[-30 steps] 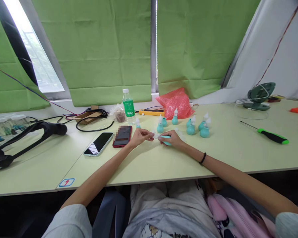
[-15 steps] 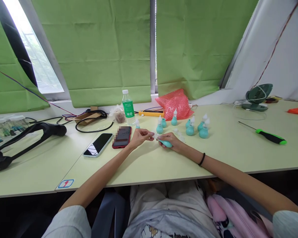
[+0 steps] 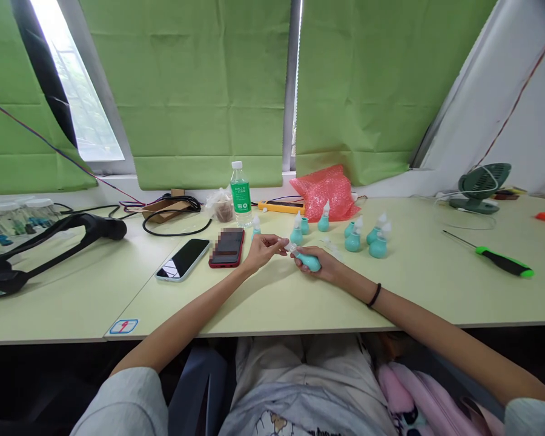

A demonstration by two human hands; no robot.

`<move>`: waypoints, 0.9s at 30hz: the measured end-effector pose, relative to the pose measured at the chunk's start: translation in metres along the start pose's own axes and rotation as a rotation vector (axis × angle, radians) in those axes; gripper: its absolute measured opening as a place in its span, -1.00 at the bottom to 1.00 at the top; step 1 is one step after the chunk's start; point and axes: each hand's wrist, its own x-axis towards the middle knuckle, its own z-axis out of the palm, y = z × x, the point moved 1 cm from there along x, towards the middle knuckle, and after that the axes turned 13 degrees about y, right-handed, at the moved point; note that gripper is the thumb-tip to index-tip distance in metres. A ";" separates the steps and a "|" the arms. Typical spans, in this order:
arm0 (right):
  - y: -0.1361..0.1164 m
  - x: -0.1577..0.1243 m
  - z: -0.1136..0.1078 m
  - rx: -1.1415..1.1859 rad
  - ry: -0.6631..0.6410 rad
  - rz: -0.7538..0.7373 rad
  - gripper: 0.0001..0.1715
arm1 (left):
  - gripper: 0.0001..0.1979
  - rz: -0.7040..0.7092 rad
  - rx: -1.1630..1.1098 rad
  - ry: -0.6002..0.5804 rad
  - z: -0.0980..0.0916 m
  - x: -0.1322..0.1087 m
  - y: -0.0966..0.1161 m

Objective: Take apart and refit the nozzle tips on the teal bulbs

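My right hand [image 3: 321, 261] is wrapped around a teal squeeze-bulb nasal aspirator [image 3: 309, 263], which lies tilted with its neck toward the left. At that neck is a clear nozzle [image 3: 292, 247], and the pinched fingertips of my left hand [image 3: 266, 249] are at its far end. Just behind my hands stands a teal aspirator with a pointed clear tip [image 3: 297, 235], beside an open teal bulb [image 3: 304, 226]. Another tipped aspirator [image 3: 256, 229] is partly hidden behind my left hand. Small clear pieces [image 3: 330, 247] lie past my right hand.
More teal aspirators [image 3: 378, 245] stand at right, before red bubble wrap [image 3: 329, 194]. Two phones [image 3: 183, 260], a water bottle [image 3: 241, 197] and a black cable [image 3: 172, 233] are at left. A screwdriver [image 3: 504, 261] and green fan [image 3: 479, 188] lie farther right.
The view has shifted slightly, moving the table things a little right. My right hand has turned the bulb slightly, and more of its body and clear nozzle shows between my hands.
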 end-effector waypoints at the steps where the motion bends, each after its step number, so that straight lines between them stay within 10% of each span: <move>1: -0.001 0.000 0.000 0.001 -0.005 -0.011 -0.79 | -0.66 0.003 -0.001 0.005 0.000 0.000 -0.001; 11: -0.023 -0.002 0.000 -0.250 -0.064 -0.329 -0.75 | -0.71 0.145 0.161 -0.034 0.007 -0.004 0.013; 15: -0.030 -0.004 -0.002 -0.263 0.036 -0.433 -0.67 | -0.72 0.242 0.252 0.117 -0.001 0.002 0.030; 27: -0.039 0.000 -0.017 -0.248 0.240 -0.566 -0.72 | -0.60 0.514 0.880 0.363 -0.007 0.094 0.047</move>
